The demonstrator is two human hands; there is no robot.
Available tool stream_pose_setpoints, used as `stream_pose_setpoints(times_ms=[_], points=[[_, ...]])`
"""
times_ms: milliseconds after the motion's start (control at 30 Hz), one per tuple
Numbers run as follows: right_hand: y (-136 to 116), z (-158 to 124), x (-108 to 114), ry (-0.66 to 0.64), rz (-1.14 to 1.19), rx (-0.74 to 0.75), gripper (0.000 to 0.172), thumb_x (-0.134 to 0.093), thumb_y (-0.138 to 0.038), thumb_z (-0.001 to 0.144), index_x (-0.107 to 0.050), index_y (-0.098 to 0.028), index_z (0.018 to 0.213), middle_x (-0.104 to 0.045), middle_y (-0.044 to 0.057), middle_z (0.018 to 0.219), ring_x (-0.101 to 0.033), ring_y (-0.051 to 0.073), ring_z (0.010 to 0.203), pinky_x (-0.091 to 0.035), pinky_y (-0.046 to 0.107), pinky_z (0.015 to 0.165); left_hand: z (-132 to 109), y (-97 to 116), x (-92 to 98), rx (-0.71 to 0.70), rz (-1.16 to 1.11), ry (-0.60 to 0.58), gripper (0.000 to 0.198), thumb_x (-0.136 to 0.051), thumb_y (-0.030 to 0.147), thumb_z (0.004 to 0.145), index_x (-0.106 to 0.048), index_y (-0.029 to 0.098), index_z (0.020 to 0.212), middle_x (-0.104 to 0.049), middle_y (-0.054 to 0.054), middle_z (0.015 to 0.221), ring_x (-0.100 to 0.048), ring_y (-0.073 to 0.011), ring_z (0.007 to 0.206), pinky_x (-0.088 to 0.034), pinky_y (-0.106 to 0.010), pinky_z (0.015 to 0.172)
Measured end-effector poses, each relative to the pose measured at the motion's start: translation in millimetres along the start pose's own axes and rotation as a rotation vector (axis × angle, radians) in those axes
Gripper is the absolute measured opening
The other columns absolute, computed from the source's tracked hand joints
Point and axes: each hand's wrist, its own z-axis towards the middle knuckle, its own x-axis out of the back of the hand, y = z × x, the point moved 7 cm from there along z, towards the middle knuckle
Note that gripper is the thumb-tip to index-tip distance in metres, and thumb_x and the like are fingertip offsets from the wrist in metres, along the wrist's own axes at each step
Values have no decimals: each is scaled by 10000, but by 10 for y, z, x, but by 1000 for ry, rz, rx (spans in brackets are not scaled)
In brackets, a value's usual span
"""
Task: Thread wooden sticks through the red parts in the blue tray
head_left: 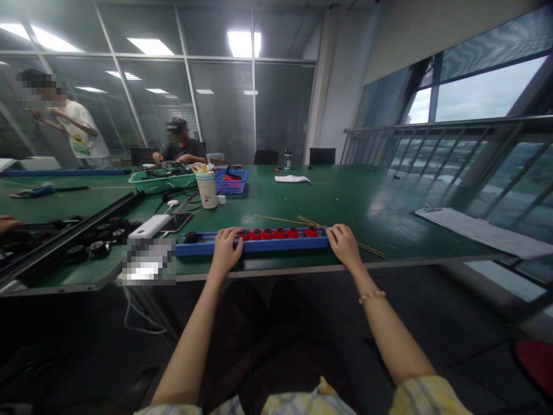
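A long blue tray (285, 244) lies along the near edge of the green table. Several red parts with dark tops (268, 233) stand in a row inside it, and a black part (192, 237) sits toward its left end. My left hand (227, 251) is curled over the tray, left of the red row, its thumb beside the leftmost red part. At the right end, my right hand (343, 245) has its fingers bent over the tray's tip. Thin yellow sticks (307, 222) lie behind the tray and pass under my right hand.
A white power bank (150, 226), a phone (176, 222) and a cup (207, 190) stand left of the tray. Green (162, 183) and blue (232, 183) baskets are farther back. A clipboard (479, 230) lies at right. Two people are across the table.
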Motion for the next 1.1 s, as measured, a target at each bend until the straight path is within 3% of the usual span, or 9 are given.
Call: stream_pose_setpoints(times_ms=[200, 333, 567, 733, 867, 1100], points=[[205, -27, 83, 53, -102, -261, 390, -397, -520, 960, -578, -216, 796, -599, 76, 807, -528, 221, 788, -367, 315, 712, 14, -9, -13, -15, 7, 2, 298, -483, 310, 915, -634, 223, 1157, -651, -82, 1139, -540, -263, 1096, -438, -441, 1005], [311, -70, 88, 15, -161, -416, 420, -416, -559, 953, -539, -218, 742, -596, 54, 721, -519, 193, 672, -288, 294, 620, 18, -20, -22, -13, 20, -3, 307, -475, 326, 918, -636, 218, 1156, -651, -89, 1131, -539, -270, 1084, -437, -451, 998], [238, -122, 46, -173, -262, -514, 332, -496, -524, 943, -583, -220, 1043, -690, 91, 811, -625, 218, 694, -312, 277, 608, 19, -46, -34, -3, 24, -9, 311, -469, 330, 914, -637, 222, 1153, -652, -89, 1128, -541, -269, 1086, -437, -457, 994], [179, -138, 52, -275, -351, -545, 298, -464, -478, 970, -632, -237, 1018, -704, 95, 886, -664, 223, 812, -380, 276, 680, 21, -37, -38, 7, 32, -40, 316, -454, 332, 919, -633, 221, 1154, -648, -84, 1141, -542, -260, 1099, -428, -445, 1007], [192, -155, 65, -278, -357, -586, 312, -467, -467, 971, -657, -224, 1014, -683, 92, 901, -663, 222, 856, -395, 278, 703, 23, -17, -23, 5, 29, -36, 314, -456, 329, 916, -635, 220, 1150, -649, -84, 1138, -541, -263, 1096, -425, -444, 1011], [225, -174, 33, -274, -378, -592, 322, -489, -451, 964, -706, -216, 1010, -574, 100, 1111, -652, 192, 887, -421, 278, 721, 18, -22, -25, -2, 29, -25, 303, -472, 327, 913, -644, 215, 1136, -652, -81, 1121, -543, -262, 1079, -433, -435, 1002]])
